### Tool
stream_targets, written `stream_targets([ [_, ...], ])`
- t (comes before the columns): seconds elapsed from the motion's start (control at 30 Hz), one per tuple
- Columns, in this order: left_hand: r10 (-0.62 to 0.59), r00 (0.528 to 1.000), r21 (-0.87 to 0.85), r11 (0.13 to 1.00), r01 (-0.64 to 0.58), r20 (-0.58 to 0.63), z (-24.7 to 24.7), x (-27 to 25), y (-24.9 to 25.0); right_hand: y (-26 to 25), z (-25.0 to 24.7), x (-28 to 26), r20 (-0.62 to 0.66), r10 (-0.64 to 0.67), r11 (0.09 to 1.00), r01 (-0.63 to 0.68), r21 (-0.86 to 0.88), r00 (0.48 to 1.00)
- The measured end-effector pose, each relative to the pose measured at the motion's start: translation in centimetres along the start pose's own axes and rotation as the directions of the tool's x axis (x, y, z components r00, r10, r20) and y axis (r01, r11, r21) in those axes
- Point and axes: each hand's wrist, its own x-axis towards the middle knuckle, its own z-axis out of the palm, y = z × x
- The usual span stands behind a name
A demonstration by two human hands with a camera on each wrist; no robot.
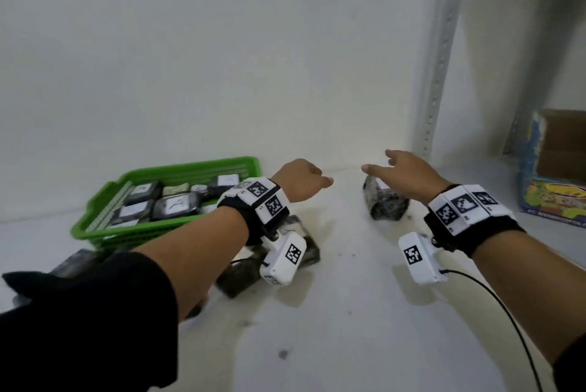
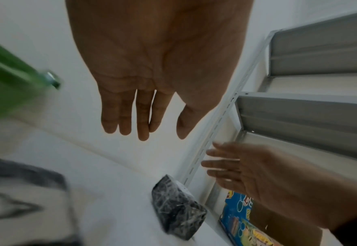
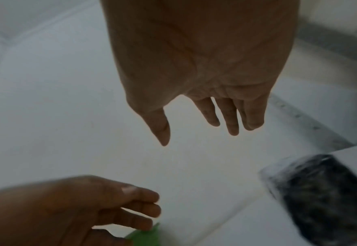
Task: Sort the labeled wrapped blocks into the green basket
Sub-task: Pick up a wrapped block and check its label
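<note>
Black, plastic-wrapped block (image 1: pixel 385 203) lies on the white desk (image 1: pixel 348 312) just under our empty, spread right hand (image 1: pixel 404 177); we lower it, clasp the block's sides, then carry it to the green plastic basket (image 1: pixel 104 201) left. Left hand (image 1: pixel 301 184) hovers slack and empty.

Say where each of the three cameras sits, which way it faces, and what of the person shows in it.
Head: worn on the head, facing forward and down at the green basket, the wrapped block, both forearms, the left hand and the right hand.
Left wrist: faces along the left palm, fingers straight, toward the shelf post.
Right wrist: faces along the right palm, toward the white surface.
Shared: both wrist views catch the wrapped block and the other hand.
</note>
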Motion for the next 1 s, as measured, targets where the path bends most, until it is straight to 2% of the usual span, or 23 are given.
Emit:
stream_targets([
  [0.1,-0.003,1.000,0.078,0.997,0.004,-0.017,-2.2,-4.4,-3.0,-4.0,2.3,-3.3,0.075,-0.091,0.992,0.084,0.093,0.993],
  [0.2,-0.004,1.000,0.173,0.985,0.006,-0.013,-4.4,-8.5,-5.7,-7.6,5.4,-6.7,0.163,-0.191,0.980,0.178,0.089,0.968],
  [0.3,-0.002,1.000,0.283,0.959,0.009,-0.023,-6.2,-11.8,-8.3,-10.6,8.3,-10.1,0.262,-0.287,0.958,0.281,0.060,0.921],
  [0.4,-0.023,1.000,0.318,0.948,0.027,-0.017,-7.8,-14.7,-11.0,-12.6,10.9,-12.7,0.349,-0.363,0.924,0.381,0.018,0.864],
  [0.57,-0.073,0.997,0.332,0.940,0.071,-0.006,-8.9,-18.4,-15.5,-15.3,14.6,-15.6,0.463,-0.421,0.868,0.495,-0.043,0.780],
  [0.77,-0.144,0.984,0.463,0.883,0.078,0.108,-8.6,-20.5,-18.7,-17.5,18.6,-16.4,0.579,-0.416,0.831,0.551,-0.070,0.701],
  [0.87,-0.169,0.977,0.483,0.871,0.087,0.130,-8.2,-20.9,-19.8,-17.9,20.6,-16.1,0.606,-0.408,0.765,0.618,-0.181,0.683],
  [0.93,-0.141,0.987,0.446,0.890,0.092,0.077,-8.1,-21.1,-20.4,-18.0,21.3,-15.8,0.591,-0.421,0.727,0.646,-0.234,0.688],
  [1.0,-0.115,0.993,0.369,0.924,0.101,0.016,-8.2,-21.5,-21.2,-18.0,21.9,-15.5,0.574,-0.435,0.738,0.640,-0.214,0.694],
])
